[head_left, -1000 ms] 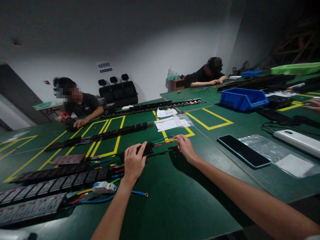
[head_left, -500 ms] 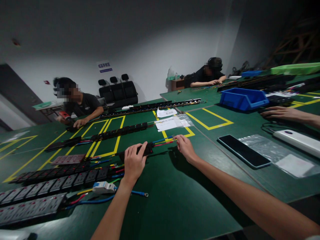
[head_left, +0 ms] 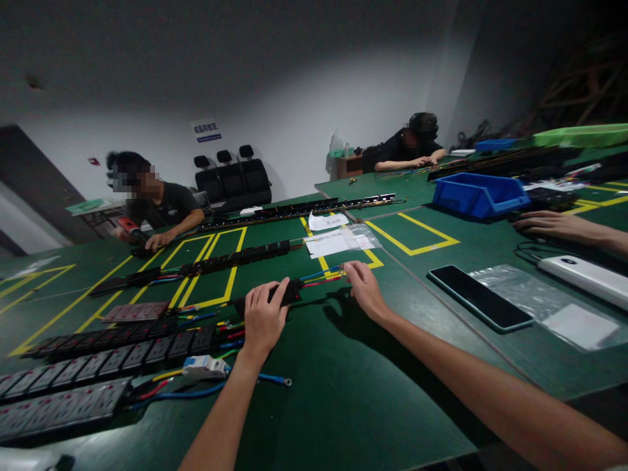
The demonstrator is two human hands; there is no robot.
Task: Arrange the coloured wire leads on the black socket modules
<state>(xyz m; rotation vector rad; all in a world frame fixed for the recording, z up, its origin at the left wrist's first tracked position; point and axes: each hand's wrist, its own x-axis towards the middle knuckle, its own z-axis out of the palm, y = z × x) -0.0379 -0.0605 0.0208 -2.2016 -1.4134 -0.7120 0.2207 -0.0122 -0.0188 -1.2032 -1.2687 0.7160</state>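
Observation:
My left hand (head_left: 263,317) is wrapped over a black socket strip (head_left: 293,294), holding it just above the green table. Much of the strip lies hidden under that hand. From its right end run thin blue, yellow and red wires (head_left: 321,280). My right hand (head_left: 366,291) has its fingers pinched together at the wires' free ends; the fingertips cover the tips. To the left lie several more socket strips (head_left: 115,361) with coloured leads. A white circuit breaker (head_left: 205,367) sits among the leads, near a blue cable (head_left: 267,377) with a ring terminal.
A phone (head_left: 478,297), a plastic bag (head_left: 581,327) and a white power bank (head_left: 586,278) lie to the right. Beyond are a blue bin (head_left: 479,195) and another person's hand (head_left: 549,224). Paper labels (head_left: 326,244) lie ahead. Two co-workers sit across the table.
My right hand's fingers have shifted slightly and its wrist has turned a little at the wire ends. My left hand and the strip stay in place.

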